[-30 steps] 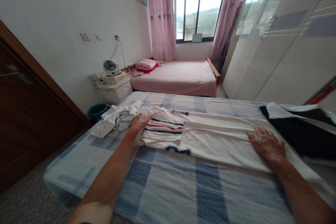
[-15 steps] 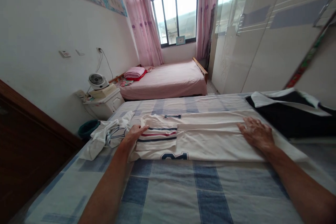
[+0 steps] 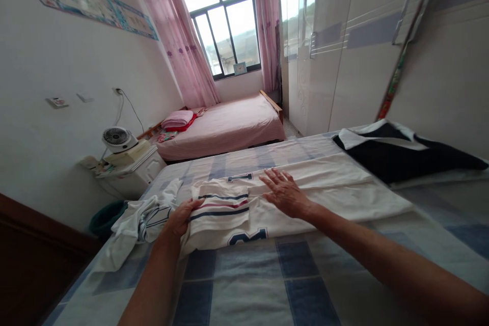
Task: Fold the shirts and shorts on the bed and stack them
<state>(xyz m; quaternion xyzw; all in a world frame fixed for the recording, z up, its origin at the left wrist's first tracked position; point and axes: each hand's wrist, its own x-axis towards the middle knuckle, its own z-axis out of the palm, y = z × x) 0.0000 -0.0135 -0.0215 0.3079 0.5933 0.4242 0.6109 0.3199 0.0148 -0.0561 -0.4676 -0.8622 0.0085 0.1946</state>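
A cream jersey (image 3: 328, 196) with navy and red stripes and navy lettering lies folded lengthwise across the blue-checked bed (image 3: 252, 280). My left hand (image 3: 179, 218) rests at its left end, fingers curled over the striped edge. My right hand (image 3: 284, 192) lies flat on the middle of the jersey, fingers spread. A crumpled white garment (image 3: 133, 224) lies just left of my left hand.
A black and white garment (image 3: 397, 155) lies at the bed's far right. Beyond are a pink bed (image 3: 229, 127), a white nightstand (image 3: 132, 175) with a small fan (image 3: 116, 138), a green bin (image 3: 105, 216), a wardrobe (image 3: 362, 66) on the right and a window (image 3: 225, 30).
My right hand has slid left along the jersey from its right end to its middle. My left hand has stayed at the striped end. The view has swung to the right.
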